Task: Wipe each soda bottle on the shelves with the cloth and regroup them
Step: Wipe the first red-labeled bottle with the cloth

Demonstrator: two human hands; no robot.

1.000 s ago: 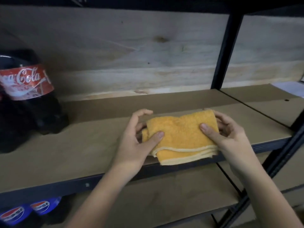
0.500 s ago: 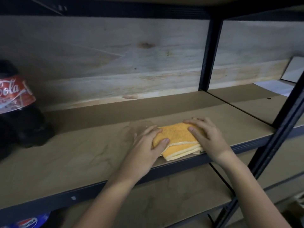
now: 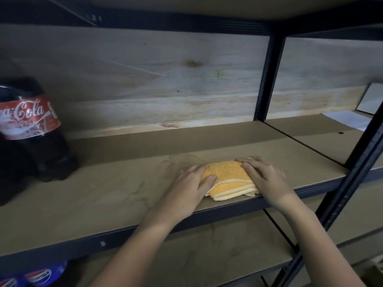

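Folded cloth (image 3: 229, 180) flat near shelf (image 3: 103, 195) front edge, left hand (image 3: 189, 188) and right hand (image 3: 264, 176) pressing it with straight fingers; cola bottle (image 3: 31, 131) well apart left, probably unwiped, wiping seemingly yet to begin.

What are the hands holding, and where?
Both hands rest on the folded orange cloth lying on the shelf: left hand on its left end, right hand on its right.

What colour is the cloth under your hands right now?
Orange-yellow with a pale cream edge; the folded cloth shows clearly in the head view.
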